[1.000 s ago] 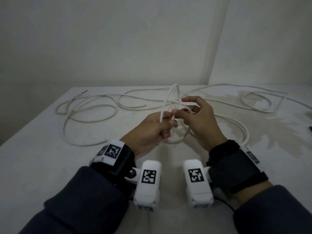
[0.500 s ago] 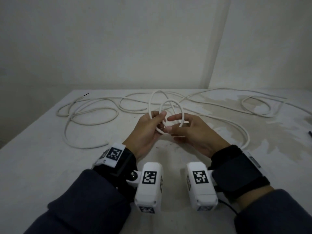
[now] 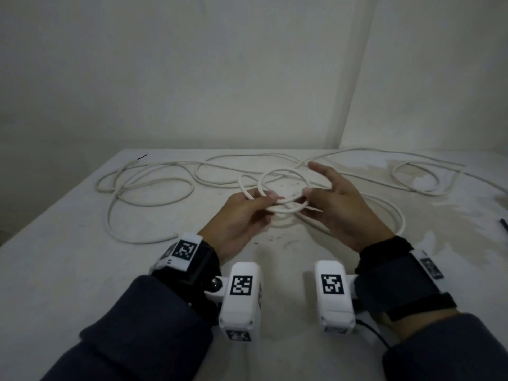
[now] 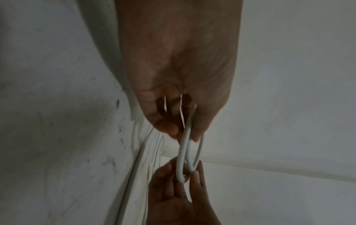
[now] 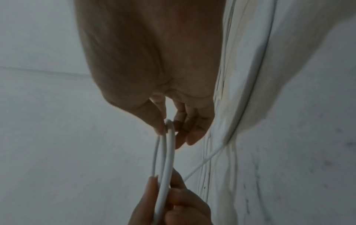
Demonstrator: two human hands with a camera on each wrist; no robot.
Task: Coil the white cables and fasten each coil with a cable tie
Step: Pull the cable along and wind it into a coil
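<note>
A white cable coil (image 3: 283,170) of a couple of loops hangs just above the table between my hands. My left hand (image 3: 268,196) pinches its left side between thumb and fingers. My right hand (image 3: 306,195) pinches its right side, index finger stretched out above it. In the left wrist view my left hand (image 4: 185,134) grips the coil (image 4: 182,153), with two thin white strips (image 4: 181,109) tucked under its fingers; what they are is unclear. The right wrist view shows my right hand (image 5: 169,126) pinching the coil (image 5: 169,152).
The rest of the white cable (image 3: 154,185) lies in loose loops across the white table (image 3: 68,270), with more loops at the back right (image 3: 412,171). A small dark object (image 3: 503,224) lies at the right edge. Walls stand close behind the table.
The coil has tipped from upright to nearly flat and opened wider. My hands have moved apart, the right one shifting to the loop's right side.
</note>
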